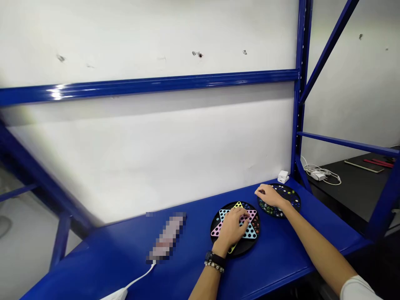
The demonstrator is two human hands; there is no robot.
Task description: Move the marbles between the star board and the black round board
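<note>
A round black Chinese checkers board (218,234) with a star of yellow, pink and light-blue points lies on the blue shelf. My left hand (233,227) rests on it, fingers curled down over the star near some coloured marbles (255,225) at its right side. Whether the fingers pinch a marble is hidden. To the right is a round black tray (293,196) holding several coloured marbles. My right hand (269,196) lies over this tray, fingers bent down into the marbles. I wear a dark watch and a bead bracelet on the left wrist.
A blurred-out flat object (167,237) lies on the blue shelf surface (125,258) to the left, with a white cable (137,280) running from it. A small white charger (283,176) sits by the blue upright. Beyond it, a black table (353,187) carries white cables.
</note>
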